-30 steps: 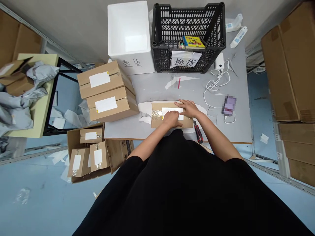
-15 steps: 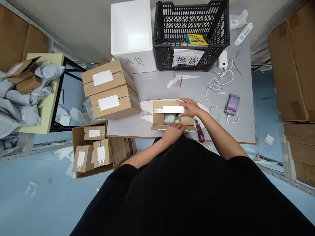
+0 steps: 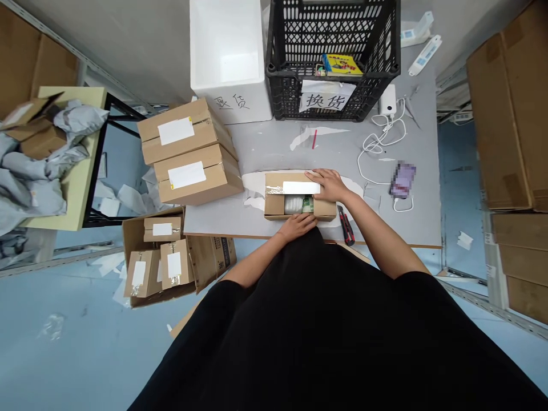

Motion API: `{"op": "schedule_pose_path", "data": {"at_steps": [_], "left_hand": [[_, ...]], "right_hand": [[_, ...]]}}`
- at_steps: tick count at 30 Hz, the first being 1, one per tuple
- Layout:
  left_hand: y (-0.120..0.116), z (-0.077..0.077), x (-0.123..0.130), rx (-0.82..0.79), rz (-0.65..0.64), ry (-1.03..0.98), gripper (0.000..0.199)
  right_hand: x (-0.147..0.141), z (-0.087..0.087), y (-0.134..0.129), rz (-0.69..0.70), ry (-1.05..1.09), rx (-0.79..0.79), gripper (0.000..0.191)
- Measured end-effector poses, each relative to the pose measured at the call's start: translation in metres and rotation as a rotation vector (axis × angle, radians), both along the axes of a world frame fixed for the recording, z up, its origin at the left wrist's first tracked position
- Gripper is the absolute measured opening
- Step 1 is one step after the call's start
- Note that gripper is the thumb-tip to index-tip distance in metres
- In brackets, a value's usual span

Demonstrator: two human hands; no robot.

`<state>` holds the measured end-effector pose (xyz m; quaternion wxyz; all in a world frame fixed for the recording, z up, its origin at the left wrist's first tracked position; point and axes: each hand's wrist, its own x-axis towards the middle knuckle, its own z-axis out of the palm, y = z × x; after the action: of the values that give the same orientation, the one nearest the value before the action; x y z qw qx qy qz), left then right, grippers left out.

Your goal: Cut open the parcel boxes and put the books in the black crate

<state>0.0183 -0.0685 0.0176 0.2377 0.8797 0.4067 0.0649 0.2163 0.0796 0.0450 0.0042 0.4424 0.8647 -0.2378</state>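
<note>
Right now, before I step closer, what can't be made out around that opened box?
All in the head view:
- Contents of the opened box: partly hidden by its flaps.
- Print on the label: too small.
- Palm of the left hand: hidden by the hand's own back.
- Phone screen: blurred into blocks.
- Big boxes on the right: cut off by the picture's edge.

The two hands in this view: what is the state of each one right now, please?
Left hand: open, fingers extended at the near edge of the opened cardboard box.
Right hand: open, spread over the box's right part.
</note>
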Motion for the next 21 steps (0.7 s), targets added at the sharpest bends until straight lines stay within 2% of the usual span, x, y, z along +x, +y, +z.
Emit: {"op": "schedule_pose_path", "data": {"at_steps": [3,5,7,10,13,15,16,19,21], "left_hand": [[0.002,-0.011,0.005,-0.024,0.002,-0.006,0.044],[0.000,-0.012,0.005,0.008,-0.010,-0.005,0.044],[-0.003,-0.006,0.003,0.058,-0.039,-0.012,0.043],[0.000,0.011,-0.005,0.106,-0.049,-0.034,0.037],[0.021,0.033,-0.011,0.172,0.094,-0.019,0.040],[0.045,0.046,-0.011,0.234,0.221,0.014,0.042],[0.059,0.051,-0.008,0.254,0.241,0.032,0.046],[0.095,0.058,0.009,0.271,0.155,0.132,0.066],[0.110,0.058,0.026,0.234,0.089,0.212,0.069]], "right_hand": [[-0.002,0.002,-0.003,-0.006,-0.001,0.009,0.088],[-0.003,0.004,-0.005,-0.012,-0.003,0.018,0.087],[-0.004,0.007,-0.009,-0.016,0.003,0.035,0.086],[-0.001,0.008,-0.020,-0.082,0.051,0.093,0.084],[0.005,0.000,-0.039,-0.370,0.156,0.119,0.091],[0.007,-0.009,-0.056,-0.622,0.258,0.030,0.100],[0.008,-0.014,-0.063,-0.727,0.311,-0.053,0.099],[0.006,-0.024,-0.079,-0.895,0.437,-0.295,0.077],[0.004,-0.028,-0.082,-0.924,0.472,-0.337,0.064]]}}
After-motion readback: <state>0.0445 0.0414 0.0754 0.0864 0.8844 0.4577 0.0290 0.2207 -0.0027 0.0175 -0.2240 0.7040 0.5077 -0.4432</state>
